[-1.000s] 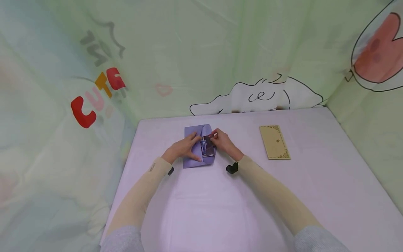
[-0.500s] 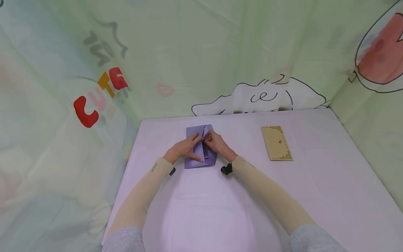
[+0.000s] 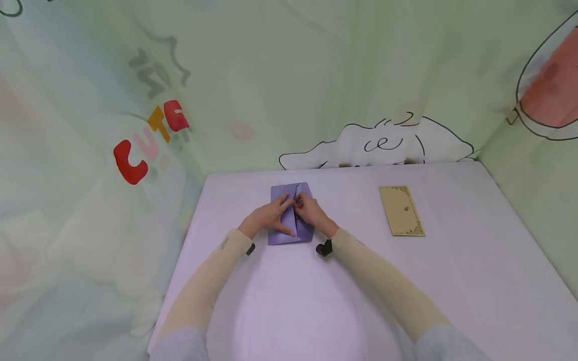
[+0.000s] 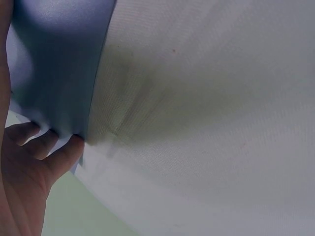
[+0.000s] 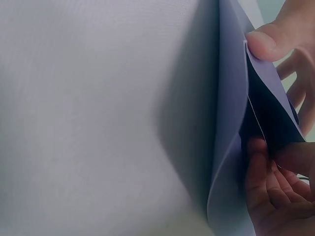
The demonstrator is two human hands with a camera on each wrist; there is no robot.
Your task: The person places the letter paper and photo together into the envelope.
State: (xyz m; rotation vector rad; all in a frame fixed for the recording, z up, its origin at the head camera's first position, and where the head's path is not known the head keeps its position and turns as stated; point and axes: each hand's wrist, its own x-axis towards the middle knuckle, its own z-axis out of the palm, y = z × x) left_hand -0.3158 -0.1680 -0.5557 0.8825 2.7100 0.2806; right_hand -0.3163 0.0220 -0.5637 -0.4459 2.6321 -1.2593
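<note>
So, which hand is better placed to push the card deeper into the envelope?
Probably the right hand: it pinches the dark card inside the purple envelope, which the left hand presses.

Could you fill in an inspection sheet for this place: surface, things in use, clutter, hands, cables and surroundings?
Surface: table, pale lilac, no damage seen.
Job's things: purple envelope, its opening gaping; a dark sheet shows inside, mostly hidden.
Clutter: tan card with ornate trim, lying apart to the right.
Left hand: spread over the purple envelope.
Right hand: fingers in the opening, seemingly pinching the dark sheet.
Cables: nothing seen.
Surroundings: pale green curtain with cartoon drawings and coloured letters.
</note>
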